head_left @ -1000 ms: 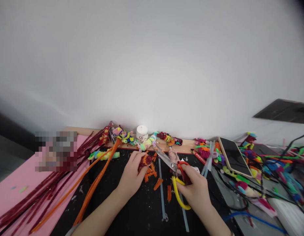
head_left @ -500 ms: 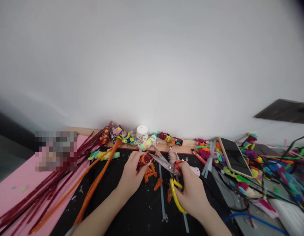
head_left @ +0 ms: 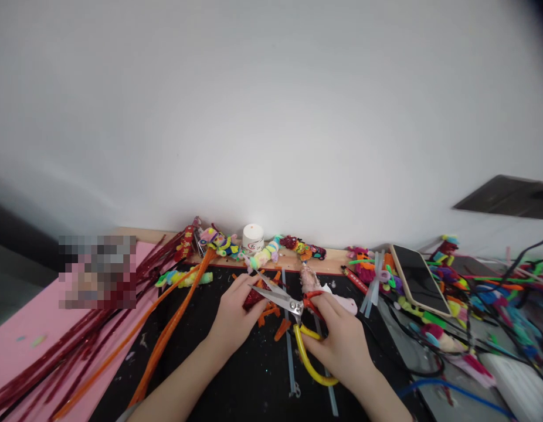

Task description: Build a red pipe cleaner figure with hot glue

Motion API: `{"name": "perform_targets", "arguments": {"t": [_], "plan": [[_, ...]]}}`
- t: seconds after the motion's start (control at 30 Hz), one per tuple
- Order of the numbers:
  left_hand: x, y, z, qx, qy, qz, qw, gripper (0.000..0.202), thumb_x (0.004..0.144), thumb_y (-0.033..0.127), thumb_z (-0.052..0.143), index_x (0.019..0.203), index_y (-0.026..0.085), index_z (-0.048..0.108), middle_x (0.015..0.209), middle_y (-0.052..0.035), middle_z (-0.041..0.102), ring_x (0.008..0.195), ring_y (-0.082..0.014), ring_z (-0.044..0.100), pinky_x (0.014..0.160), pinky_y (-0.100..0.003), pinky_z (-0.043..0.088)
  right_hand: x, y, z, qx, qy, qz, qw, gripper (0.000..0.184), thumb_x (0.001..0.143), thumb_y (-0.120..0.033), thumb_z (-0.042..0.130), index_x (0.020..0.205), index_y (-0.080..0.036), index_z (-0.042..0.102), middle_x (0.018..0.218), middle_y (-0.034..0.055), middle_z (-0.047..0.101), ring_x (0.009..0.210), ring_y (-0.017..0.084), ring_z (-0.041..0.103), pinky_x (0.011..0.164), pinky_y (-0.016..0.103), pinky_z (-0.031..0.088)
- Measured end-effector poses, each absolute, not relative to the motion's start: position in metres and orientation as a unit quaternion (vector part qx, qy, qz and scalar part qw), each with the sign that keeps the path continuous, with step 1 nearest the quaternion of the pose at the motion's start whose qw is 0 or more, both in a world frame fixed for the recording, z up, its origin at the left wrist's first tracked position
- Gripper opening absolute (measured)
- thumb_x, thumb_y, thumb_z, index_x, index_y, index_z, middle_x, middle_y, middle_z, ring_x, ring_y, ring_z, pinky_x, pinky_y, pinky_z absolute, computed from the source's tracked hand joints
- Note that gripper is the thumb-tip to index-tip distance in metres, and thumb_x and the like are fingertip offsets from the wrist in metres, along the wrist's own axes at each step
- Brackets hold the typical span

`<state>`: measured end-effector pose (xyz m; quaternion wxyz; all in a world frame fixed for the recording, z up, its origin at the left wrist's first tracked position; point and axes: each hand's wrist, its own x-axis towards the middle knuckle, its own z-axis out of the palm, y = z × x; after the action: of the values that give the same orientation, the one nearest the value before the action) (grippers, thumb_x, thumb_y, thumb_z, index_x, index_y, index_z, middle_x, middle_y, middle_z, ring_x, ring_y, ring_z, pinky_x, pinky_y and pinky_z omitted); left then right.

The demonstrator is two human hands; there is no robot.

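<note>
My left hand is closed round a small dark red fuzzy piece, held just above the black mat. My right hand grips scissors with red and yellow handles. Their blades are parted and point left, with the tips at the red piece. Short orange pipe-cleaner cuttings lie on the mat under the blades.
Long orange pipe cleaners and dark red ones fan out on the left over a pink sheet. Small fuzzy figures and a white jar line the wall. A phone, cables and more pipe cleaners crowd the right.
My right hand has swung the scissors left and down, bringing the blade tips onto the red piece. My left hand has stayed nearly still.
</note>
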<state>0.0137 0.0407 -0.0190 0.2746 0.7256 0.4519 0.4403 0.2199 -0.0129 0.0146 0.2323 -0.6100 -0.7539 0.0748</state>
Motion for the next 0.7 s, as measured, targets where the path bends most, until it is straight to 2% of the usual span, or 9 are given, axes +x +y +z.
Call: {"name": "perform_targets", "arguments": {"t": [0.27, 0.7], "plan": [[0.0151, 0.0408, -0.0179, 0.736, 0.446, 0.437, 0.26, 0.025, 0.078, 0.013, 0.058, 0.103, 0.017, 0.059, 0.1, -0.0085, 0.061, 0.096, -0.0216, 0.058, 0.087, -0.034, 0.047, 0.2216, -0.0134, 0.0134, -0.606, -0.756, 0.053, 0.24, 0.035, 0.064, -0.02, 0.064, 0.098, -0.019, 0.056, 0.097, 0.0069, 0.065, 0.085, 0.024, 0.064, 0.07, 0.032, 0.051], [0.0152, 0.0403, -0.0106, 0.739, 0.445, 0.424, 0.275, 0.019, 0.078, 0.015, 0.059, 0.097, 0.019, 0.062, 0.096, -0.0066, 0.064, 0.092, -0.0212, 0.06, 0.085, -0.034, 0.048, 0.2234, -0.0143, 0.0125, -0.607, -0.758, 0.041, 0.235, 0.031, 0.066, -0.023, 0.064, 0.097, -0.02, 0.058, 0.095, 0.0068, 0.067, 0.083, 0.024, 0.065, 0.068, 0.031, 0.052]]}}
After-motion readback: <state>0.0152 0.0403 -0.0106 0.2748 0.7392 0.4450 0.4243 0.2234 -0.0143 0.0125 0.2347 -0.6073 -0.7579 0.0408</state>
